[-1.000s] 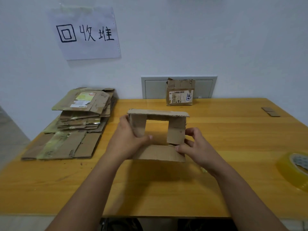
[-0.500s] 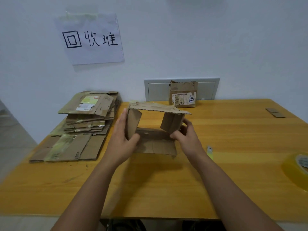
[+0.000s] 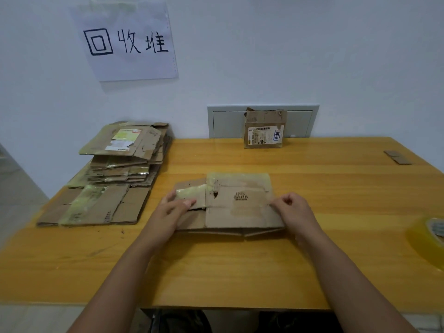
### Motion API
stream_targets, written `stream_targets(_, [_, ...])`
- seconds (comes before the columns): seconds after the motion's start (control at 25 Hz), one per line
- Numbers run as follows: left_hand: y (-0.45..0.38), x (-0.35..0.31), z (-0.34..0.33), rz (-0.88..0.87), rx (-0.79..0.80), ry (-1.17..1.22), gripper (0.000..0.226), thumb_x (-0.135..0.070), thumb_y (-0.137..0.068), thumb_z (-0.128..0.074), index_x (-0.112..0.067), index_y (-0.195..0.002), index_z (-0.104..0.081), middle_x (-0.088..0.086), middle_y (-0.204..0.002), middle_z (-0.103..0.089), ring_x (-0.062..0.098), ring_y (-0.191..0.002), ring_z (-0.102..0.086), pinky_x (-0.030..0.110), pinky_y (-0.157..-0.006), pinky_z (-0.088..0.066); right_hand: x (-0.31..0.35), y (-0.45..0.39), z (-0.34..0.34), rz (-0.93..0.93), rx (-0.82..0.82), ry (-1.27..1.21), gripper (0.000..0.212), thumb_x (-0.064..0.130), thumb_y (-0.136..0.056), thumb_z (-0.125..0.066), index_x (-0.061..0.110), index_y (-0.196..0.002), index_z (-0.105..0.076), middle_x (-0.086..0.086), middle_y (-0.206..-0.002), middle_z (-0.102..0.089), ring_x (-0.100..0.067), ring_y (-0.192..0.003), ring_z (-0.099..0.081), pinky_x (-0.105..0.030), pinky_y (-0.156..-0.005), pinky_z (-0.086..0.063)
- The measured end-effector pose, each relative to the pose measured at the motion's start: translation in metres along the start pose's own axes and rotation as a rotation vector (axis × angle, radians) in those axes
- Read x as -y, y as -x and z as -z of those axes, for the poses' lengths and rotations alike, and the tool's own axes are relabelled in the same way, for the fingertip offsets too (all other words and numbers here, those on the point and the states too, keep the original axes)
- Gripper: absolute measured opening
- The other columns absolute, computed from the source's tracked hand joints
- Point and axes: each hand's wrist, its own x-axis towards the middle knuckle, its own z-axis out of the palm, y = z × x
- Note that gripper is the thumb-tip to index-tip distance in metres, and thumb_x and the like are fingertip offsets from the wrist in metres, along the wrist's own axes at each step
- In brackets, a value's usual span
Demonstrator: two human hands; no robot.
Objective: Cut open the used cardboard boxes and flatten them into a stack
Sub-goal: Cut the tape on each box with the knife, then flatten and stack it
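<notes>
Gripping flattened box [image 3: 236, 205], left hand [image 3: 171, 212] and right hand [image 3: 294, 211], fingers partly hidden underneath.

A wooden table [image 3: 240, 272] stands against a white wall [image 3: 312, 56]. A handwritten paper sign [image 3: 127, 42] hangs far left; a tape roll [image 3: 430, 239] lies at the right edge.

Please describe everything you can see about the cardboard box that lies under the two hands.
The cardboard box is brown and worn, pressed nearly flat on the wooden table. Yellowish tape covers its far edge and left flap, and a small dark printed logo sits near the middle. A small tear shows left of the logo. The left hand grips its left flap, thumb on top; the right hand pinches its right edge. The near edge shows folded layers.
</notes>
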Motion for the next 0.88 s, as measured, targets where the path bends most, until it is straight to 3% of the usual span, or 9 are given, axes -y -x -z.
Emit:
stream_targets(0.08, [-0.004, 0.006, -0.005, 0.002, 0.007, -0.135, 0.016, -0.048, -0.091, -0.06, -0.048, -0.105, -0.067, -0.01, -0.156, -0.025, 0.016, -0.139, -0.027, 0.035, -0.099, -0.033, -0.008, 0.005, 0.001, 0.091, 0.094, 0.337, 0.024, 0.039, -0.092, -0.059, 0.02, -0.105, -0.051, 0.0, -0.089, -0.062, -0.015, -0.074, -0.057, -0.033, -0.058, -0.043])
stream_targets(0.2, [-0.004, 0.02, -0.01, -0.056, 0.065, -0.408, 0.036, -0.042, -0.093, -0.058, -0.05, -0.128, -0.053, -0.009, -0.159, -0.018, 0.017, -0.144, -0.021, 0.038, -0.108, -0.031, -0.011, 0.015, -0.003, 0.179, 0.172, 0.766, 0.04, 0.043, -0.095, -0.04, 0.031, -0.134, -0.038, -0.002, -0.096, -0.06, -0.017, -0.076, -0.053, -0.033, -0.059, -0.038])
stream_targets(0.28, [-0.003, 0.027, -0.018, -0.042, 0.065, -0.592, 0.048, -0.043, -0.095, -0.049, -0.052, -0.141, -0.037, -0.008, -0.161, -0.012, 0.02, -0.147, -0.01, 0.042, -0.115, -0.022, -0.009, 0.017, -0.007, 0.223, 0.141, 0.982, 0.045, 0.046, -0.093, -0.033, 0.03, -0.134, -0.042, -0.002, -0.099, -0.058, -0.022, -0.092, -0.053, -0.035, -0.067, -0.04])
stream_targets(0.36, [-0.001, 0.028, -0.027, -0.054, 0.03, -0.706, 0.049, -0.044, -0.096, -0.041, -0.05, -0.144, -0.032, -0.007, -0.162, -0.01, 0.02, -0.149, 0.001, 0.043, -0.12, -0.011, -0.002, 0.014, -0.014, 0.291, 0.031, 1.117, 0.047, 0.048, -0.092, -0.032, 0.024, -0.128, -0.05, -0.007, -0.116, -0.055, -0.027, -0.111, -0.047, -0.041, -0.084, -0.038])
stream_targets(0.44, [-0.003, 0.025, -0.034, -0.094, 0.002, -0.73, 0.046, -0.043, -0.096, -0.038, -0.045, -0.142, -0.037, -0.007, -0.162, -0.012, 0.019, -0.149, 0.003, 0.043, -0.12, -0.007, 0.009, 0.004, -0.028, 0.423, 0.018, 1.058, 0.051, 0.049, -0.093, -0.033, 0.022, -0.135, -0.047, -0.012, -0.14, -0.043, -0.031, -0.131, -0.034, -0.044, -0.102, -0.032])
stream_targets(0.52, [-0.008, 0.02, -0.038, -0.123, -0.02, -0.713, 0.039, -0.043, -0.097, -0.038, -0.038, -0.134, -0.047, -0.005, -0.161, -0.017, 0.019, -0.149, 0.0, 0.042, -0.12, -0.009, 0.016, -0.008, -0.048, 0.544, 0.196, 0.958, 0.061, 0.054, -0.097, -0.03, 0.027, -0.151, -0.026, -0.007, -0.162, -0.016, -0.028, -0.149, -0.006, -0.047, -0.118, -0.012])
stream_targets(0.6, [-0.013, 0.016, -0.041, -0.124, -0.041, -0.701, 0.035, -0.045, -0.097, -0.038, -0.033, -0.127, -0.053, -0.003, -0.16, -0.022, 0.019, -0.149, -0.006, 0.039, -0.119, -0.011, 0.013, -0.014, -0.067, 0.573, 0.363, 0.982, 0.066, 0.063, -0.097, -0.022, 0.035, -0.155, -0.005, 0.001, -0.165, 0.007, -0.023, -0.15, 0.015, -0.046, -0.119, 0.005])
stream_targets(0.72, [-0.021, 0.014, -0.049, -0.131, -0.041, -0.699, 0.046, -0.052, -0.096, -0.038, -0.026, -0.133, -0.047, -0.001, -0.16, -0.022, 0.02, -0.149, -0.009, 0.038, -0.119, -0.012, -0.006, -0.018, -0.081, 0.563, 0.38, 1.019, 0.07, 0.071, -0.093, -0.009, 0.039, -0.154, 0.005, 0.005, -0.164, 0.013, -0.019, -0.149, 0.019, -0.044, -0.118, 0.014])
stream_targets(0.88, [-0.039, 0.012, -0.061, -0.161, 0.008, -0.839, 0.064, -0.06, -0.096, -0.017, -0.033, -0.153, -0.013, -0.003, -0.164, -0.002, 0.021, -0.149, 0.009, 0.043, -0.118, 0.005, -0.012, -0.02, -0.082, 0.572, 0.362, 1.009, 0.069, 0.069, -0.092, -0.006, 0.04, -0.154, 0.005, 0.008, -0.164, 0.013, -0.015, -0.149, 0.018, -0.042, -0.117, 0.014])
